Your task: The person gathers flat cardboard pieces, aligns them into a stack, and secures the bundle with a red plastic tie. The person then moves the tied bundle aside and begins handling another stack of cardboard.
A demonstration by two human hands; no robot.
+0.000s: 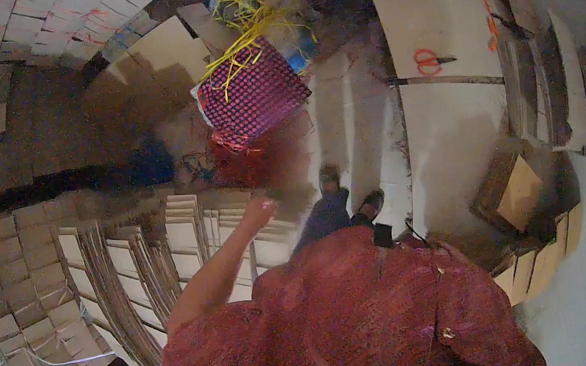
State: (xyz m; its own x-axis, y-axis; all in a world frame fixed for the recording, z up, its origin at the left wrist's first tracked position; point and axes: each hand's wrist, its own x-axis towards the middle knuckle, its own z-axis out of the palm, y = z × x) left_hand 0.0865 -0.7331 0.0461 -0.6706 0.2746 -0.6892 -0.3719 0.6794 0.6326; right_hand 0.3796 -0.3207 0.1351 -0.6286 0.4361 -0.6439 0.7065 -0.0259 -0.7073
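Note:
My left hand (pixel 259 209) reaches forward at the end of my bare forearm, over rows of flat cardboard sheets standing on edge (pixel 186 239). Its fingers look curled, but the hand is small and blurred, and I cannot tell whether it holds anything. My right hand is hidden, with no part of it showing past my red garment (pixel 347 321). My two feet (pixel 349 193) stand on the pale floor just right of the left hand.
A pink-and-dark checked cloth bag (pixel 255 96) lies ahead, with loose yellow straps (pixel 244 28) above it. Orange scissors (pixel 432 60) rest on a pale board to the right. Bundled cardboard stacks (pixel 11 307) fill the left, and a brown box (pixel 518 193) sits at right.

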